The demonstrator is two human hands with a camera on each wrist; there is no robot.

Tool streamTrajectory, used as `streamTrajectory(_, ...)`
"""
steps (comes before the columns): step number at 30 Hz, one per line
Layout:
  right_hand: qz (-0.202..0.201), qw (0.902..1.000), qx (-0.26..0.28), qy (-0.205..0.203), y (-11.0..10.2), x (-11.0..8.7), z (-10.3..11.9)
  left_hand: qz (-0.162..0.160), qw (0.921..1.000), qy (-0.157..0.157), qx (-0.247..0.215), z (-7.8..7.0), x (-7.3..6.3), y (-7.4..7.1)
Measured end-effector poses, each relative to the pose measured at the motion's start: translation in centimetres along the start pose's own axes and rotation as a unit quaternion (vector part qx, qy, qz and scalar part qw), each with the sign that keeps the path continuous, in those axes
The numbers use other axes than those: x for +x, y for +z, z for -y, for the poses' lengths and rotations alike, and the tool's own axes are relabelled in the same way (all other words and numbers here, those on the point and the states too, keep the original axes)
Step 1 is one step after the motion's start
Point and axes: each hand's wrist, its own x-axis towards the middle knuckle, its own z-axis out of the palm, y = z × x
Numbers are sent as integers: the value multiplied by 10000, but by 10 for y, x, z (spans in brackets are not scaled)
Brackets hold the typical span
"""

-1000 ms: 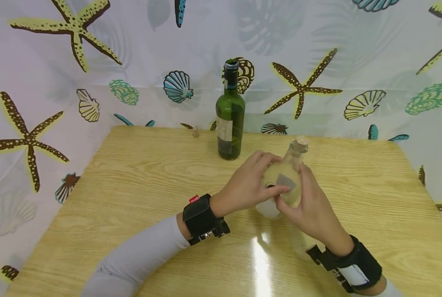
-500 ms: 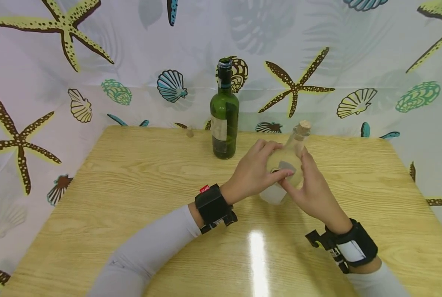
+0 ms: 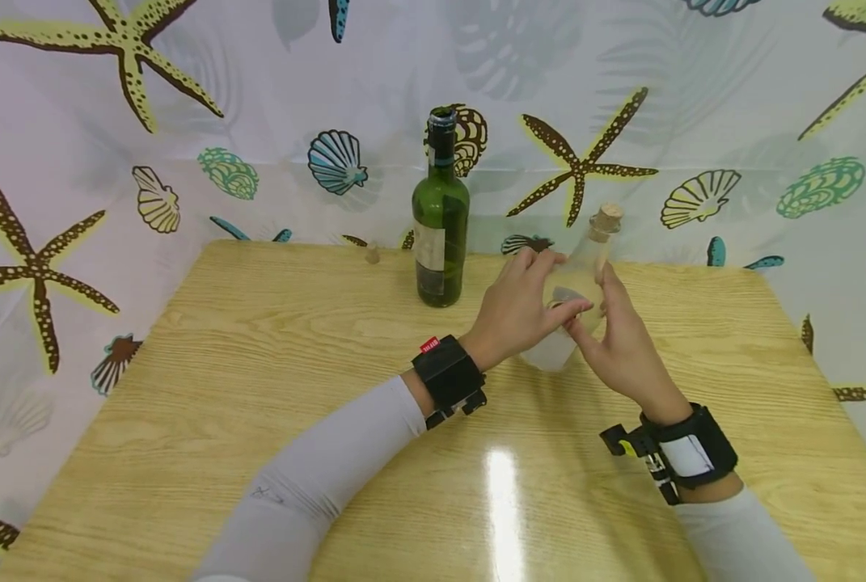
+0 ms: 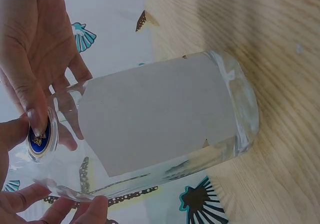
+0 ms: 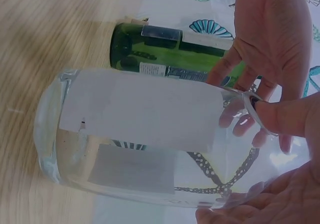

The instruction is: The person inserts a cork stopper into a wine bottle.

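Note:
A clear glass bottle (image 3: 549, 352) with a cork stopper (image 3: 610, 213) in its neck is held between my two hands, its top leaning toward the far right. My left hand (image 3: 516, 307) grips its left side and my right hand (image 3: 625, 343) its right side, thumbs meeting over a round blue-and-gold emblem (image 4: 40, 139) on the shoulder. White labels (image 5: 140, 109) show on its body in the wrist views. Whether the base touches the table, I cannot tell. A green wine bottle (image 3: 441, 234) stands upright to the left of my left hand.
The wooden table (image 3: 272, 339) ends at a curtain (image 3: 258, 81) printed with starfish and shells. A small cork-like piece (image 3: 373, 255) sits near the table's back edge, left of the green bottle. Light glares on the table (image 3: 504, 501) in front.
Both hands have carried the clear bottle away from me, toward the back of the table and slightly to the right. The green bottle stays in its place.

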Motion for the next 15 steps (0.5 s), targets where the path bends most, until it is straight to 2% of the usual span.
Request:
streamTrajectory(5, -8, 9995, 54, 295, 0, 6, -8, -134, 9999, -15, 51, 2, 11, 6)
streamTrajectory(15, -129, 9990, 122, 412, -1, 20, -21, -275, 9994, -188, 93, 5, 31, 17)
